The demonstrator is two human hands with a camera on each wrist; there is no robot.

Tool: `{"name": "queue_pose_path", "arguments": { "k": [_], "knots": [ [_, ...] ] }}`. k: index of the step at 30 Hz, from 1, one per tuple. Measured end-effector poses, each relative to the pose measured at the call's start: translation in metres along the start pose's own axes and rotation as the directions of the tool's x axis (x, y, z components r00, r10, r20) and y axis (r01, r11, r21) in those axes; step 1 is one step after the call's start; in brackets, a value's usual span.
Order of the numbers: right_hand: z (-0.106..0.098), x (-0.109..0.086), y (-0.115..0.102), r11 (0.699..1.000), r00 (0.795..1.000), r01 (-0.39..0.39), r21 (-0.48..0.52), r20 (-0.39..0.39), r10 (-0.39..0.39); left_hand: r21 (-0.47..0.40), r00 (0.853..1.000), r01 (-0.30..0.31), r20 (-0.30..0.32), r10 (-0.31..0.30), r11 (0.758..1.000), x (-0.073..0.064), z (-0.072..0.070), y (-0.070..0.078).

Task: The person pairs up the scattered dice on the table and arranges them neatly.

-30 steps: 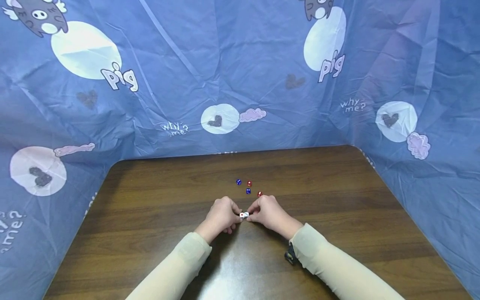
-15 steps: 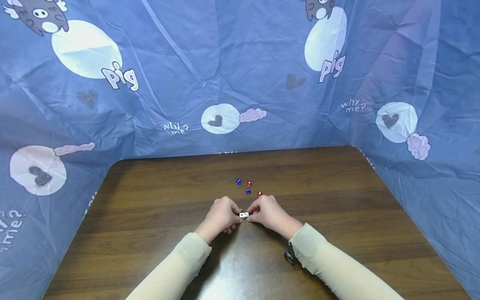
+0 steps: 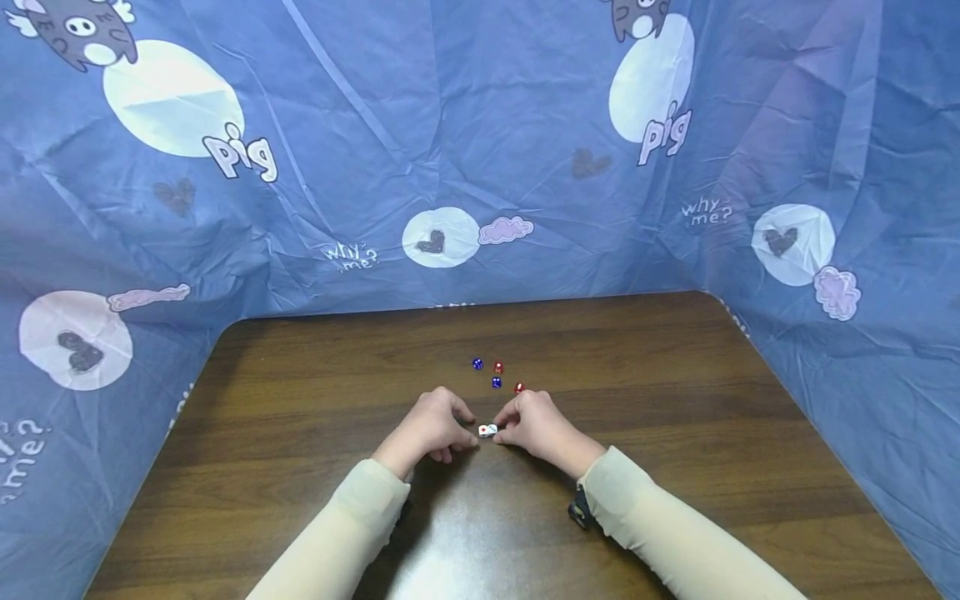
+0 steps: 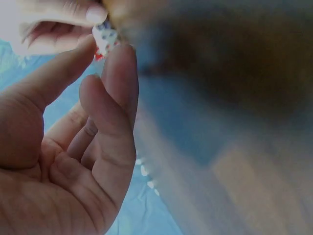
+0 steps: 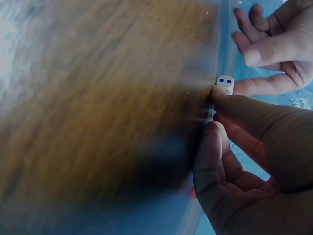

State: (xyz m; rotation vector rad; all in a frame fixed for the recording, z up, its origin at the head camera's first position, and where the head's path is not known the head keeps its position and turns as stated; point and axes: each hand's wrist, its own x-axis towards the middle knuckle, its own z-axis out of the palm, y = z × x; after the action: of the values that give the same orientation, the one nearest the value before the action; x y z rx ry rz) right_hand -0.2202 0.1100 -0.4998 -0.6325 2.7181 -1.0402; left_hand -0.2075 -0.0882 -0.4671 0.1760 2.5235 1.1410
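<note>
Two white dice [image 3: 487,431] sit side by side on the wooden table, between both hands. My right hand [image 3: 543,427] pinches the right-hand one with thumb and index finger. In the right wrist view the thumb partly covers a white die [image 5: 225,81] with two blue dots on one face. To the left, my left hand [image 3: 429,425] has its thumb and index finger spread apart, a small gap short of the dice. The left wrist view shows that hand with nothing between its fingers; the white dice [image 4: 105,38] appear beyond its fingertips.
Farther back lie two blue dice, one blue die [image 3: 477,364] left of the other blue die [image 3: 497,382]. A red die [image 3: 498,367] is close by, and another red die [image 3: 519,387] is just behind the right hand. Blue printed cloth [image 3: 480,167] hangs around the table [image 3: 337,358].
My left hand has let go of the left white die, moving slightly left and opening its fingers. The right hand and the dice stay where they were.
</note>
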Motion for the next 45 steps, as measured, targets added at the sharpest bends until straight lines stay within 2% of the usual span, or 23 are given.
{"name": "queue_pose_path", "arguments": {
  "k": [3, 9, 15, 22, 31, 39, 45],
  "knots": [
    [0.0, 0.0, 0.0, 1.0, 1.0, 0.0, -0.005, 0.002, 0.0, 0.012, 1.0, 0.0, 0.001, 0.0, 1.0, 0.002, -0.008, 0.003],
    [0.001, 0.0, 0.001, 1.0, 1.0, 0.0, -0.006, 0.005, 0.0, -0.001, 0.999, -0.006, -0.043, 0.006, 1.0, 0.013, -0.015, 0.006],
    [0.0, 0.0, 0.0, 1.0, 1.0, -0.017, 0.007, 0.001, 0.017, -0.033, 0.997, -0.036, -0.07, 0.033, 0.999, 0.03, -0.013, 0.003],
    [0.0, -0.001, 0.002, 1.0, 1.0, -0.015, -0.006, 0.005, 0.015, -0.022, 0.996, -0.047, -0.076, 0.046, 0.999, 0.053, -0.008, 0.005],
    [0.0, 0.0, 0.005, 0.999, 0.999, 0.032, -0.015, -0.017, -0.032, -0.076, 0.996, 0.0, -0.091, -0.007, 0.997, 0.078, -0.001, 0.004],
    [-0.001, 0.001, 0.005, 1.0, 1.0, 0.029, -0.002, -0.013, -0.029, -0.017, 0.997, -0.022, -0.072, 0.02, 1.0, 0.084, 0.001, 0.007],
    [0.0, 0.0, 0.005, 1.0, 1.0, 0.026, 0.005, -0.015, -0.026, 0.004, 0.997, -0.006, -0.082, 0.006, 1.0, 0.087, 0.004, 0.008]
  ]
}}
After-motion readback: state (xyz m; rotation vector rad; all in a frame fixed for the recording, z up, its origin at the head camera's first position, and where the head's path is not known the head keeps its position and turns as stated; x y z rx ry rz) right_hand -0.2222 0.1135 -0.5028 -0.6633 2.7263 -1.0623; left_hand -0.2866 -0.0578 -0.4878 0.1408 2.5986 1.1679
